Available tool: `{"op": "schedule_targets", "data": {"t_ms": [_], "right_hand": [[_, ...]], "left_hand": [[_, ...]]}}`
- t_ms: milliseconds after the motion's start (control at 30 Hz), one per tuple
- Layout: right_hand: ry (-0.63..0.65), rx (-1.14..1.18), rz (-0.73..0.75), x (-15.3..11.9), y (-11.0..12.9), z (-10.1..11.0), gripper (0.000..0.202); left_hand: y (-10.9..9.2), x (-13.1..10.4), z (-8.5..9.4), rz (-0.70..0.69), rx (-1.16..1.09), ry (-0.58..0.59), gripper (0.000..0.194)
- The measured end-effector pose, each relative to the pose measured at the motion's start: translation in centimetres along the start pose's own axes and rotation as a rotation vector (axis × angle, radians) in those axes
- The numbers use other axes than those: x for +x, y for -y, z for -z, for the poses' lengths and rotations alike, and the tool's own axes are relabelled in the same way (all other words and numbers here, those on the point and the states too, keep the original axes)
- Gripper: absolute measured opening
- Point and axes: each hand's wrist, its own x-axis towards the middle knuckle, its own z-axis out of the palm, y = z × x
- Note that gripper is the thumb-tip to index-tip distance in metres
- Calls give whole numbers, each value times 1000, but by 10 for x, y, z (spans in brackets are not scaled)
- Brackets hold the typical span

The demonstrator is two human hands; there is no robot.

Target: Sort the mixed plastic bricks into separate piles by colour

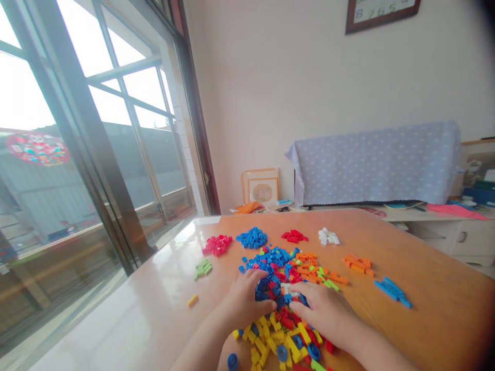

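Note:
A mixed heap of toy building blocks (273,260) lies on the table before me. Both of my hands rest in its middle. My left hand (247,296) curves over the blue pieces, thumb and fingers apart. From the other side my right hand (325,306) reaches in, its thumb apart from the fingers near some white and blue blocks. Neither hand visibly grips a piece, though some fingertips are hidden in the heap. Yellow blocks (266,335) with some red ones and blue round pieces (282,353) spread nearest to me. Orange blocks (309,260) lie at the heap's right.
Around the heap on the brown table (154,314) lie separate groups: pink-red (217,246), light green (203,268), blue (252,237), red (294,236), white (328,236), orange (359,264) and long blue blocks (393,292). A single yellow block (193,300) sits left.

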Motion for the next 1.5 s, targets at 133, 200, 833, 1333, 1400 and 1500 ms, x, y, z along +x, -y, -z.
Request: {"op": "schedule_targets", "data": {"t_ms": [133,200,833,1333,1400,1500], "right_hand": [[-5,-81,-24,4,-1,-8,35],[-9,-114,-53,7,-4,-8,32],[-28,-34,-180,7,-16,5,22],[-53,30,-88,2,-5,2,23],[-56,56,-86,2,-5,1,23],[-56,81,-81,1,-5,0,22]], "left_hand": [[-2,2,-10,-59,62,17,73],[-3,4,-14,-78,53,-5,64],[-7,14,-19,-80,-119,-114,30],[-9,17,-21,-19,-451,-39,25],[-9,17,-21,-24,-554,-6,25],[-10,16,-19,-6,-660,13,27]]}}
